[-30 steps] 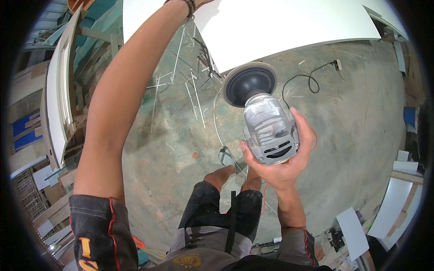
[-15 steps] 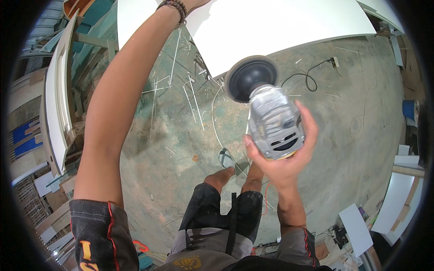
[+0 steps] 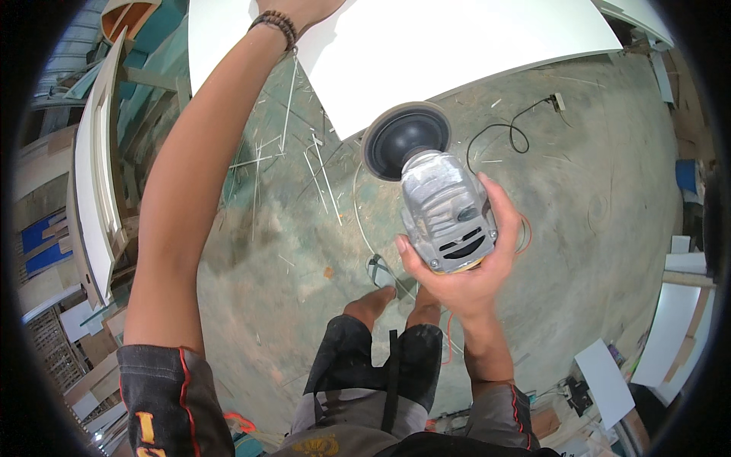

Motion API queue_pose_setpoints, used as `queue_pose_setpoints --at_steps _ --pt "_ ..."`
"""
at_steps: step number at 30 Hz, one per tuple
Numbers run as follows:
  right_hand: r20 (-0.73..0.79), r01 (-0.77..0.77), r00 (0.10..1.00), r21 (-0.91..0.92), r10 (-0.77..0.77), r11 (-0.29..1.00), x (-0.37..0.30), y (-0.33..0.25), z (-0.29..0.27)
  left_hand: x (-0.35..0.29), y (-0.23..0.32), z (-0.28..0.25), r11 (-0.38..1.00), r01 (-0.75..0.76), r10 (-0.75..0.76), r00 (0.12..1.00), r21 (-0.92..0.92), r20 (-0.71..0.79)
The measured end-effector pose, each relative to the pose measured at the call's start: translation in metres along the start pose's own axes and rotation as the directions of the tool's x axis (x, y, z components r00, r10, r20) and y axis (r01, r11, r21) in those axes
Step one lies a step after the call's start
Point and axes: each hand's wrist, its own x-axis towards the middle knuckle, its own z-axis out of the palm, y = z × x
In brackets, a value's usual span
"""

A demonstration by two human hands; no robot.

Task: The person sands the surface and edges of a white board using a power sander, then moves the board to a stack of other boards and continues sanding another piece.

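My right hand (image 3: 464, 286) is wrapped around a grey angle grinder (image 3: 449, 206) with a round black pad (image 3: 407, 141) at its far end. The pad is beside the near corner of a large white panel (image 3: 426, 46); whether it touches the panel I cannot tell. At the top edge of the view my left hand (image 3: 301, 11), with a brown beaded bracelet (image 3: 276, 24) at the wrist, reaches over the panel. Its fingers are cut off by the frame, so their pose is hidden.
White strips (image 3: 326, 175) litter the concrete floor under the panel. A black cable (image 3: 499, 128) runs to a socket block (image 3: 558, 102). An orange cord (image 3: 525, 232) shows behind my right hand. Boards lean along the left (image 3: 99, 183) and lower right (image 3: 605, 381).
The grinder in my right hand has shifted slightly left and down. My left hand has come a little further left and lower into view. The orange cord now shows beside my right hand.
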Motion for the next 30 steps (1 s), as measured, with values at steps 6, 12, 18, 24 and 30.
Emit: queue_pose_setpoints --at_steps 6,12,18,24,30 --pt "-0.069 -0.034 0.997 -0.008 0.033 0.999 0.01 0.009 -0.009 0.0 -0.002 0.001 1.0 0.013 -0.013 1.0 0.027 -0.009" --pt "-0.167 -0.21 0.954 0.223 0.25 0.952 0.019 0.019 -0.015 -0.001 -0.005 -0.002 0.997 0.035 -0.035 0.999 0.063 -0.004" --pt "-0.155 -0.171 0.969 0.147 0.193 0.974 0.017 0.023 -0.031 0.002 0.006 0.003 1.0 0.005 -0.005 1.0 0.029 0.001" --pt "-0.152 -0.208 0.959 0.194 0.239 0.959 0.026 0.034 -0.053 0.025 -0.041 0.037 0.976 -0.122 0.159 0.967 0.182 -0.201" --pt "-0.247 -0.255 0.926 0.154 0.287 0.955 0.053 0.08 -0.116 0.029 -0.034 0.037 0.981 -0.109 0.128 0.985 0.16 -0.115"
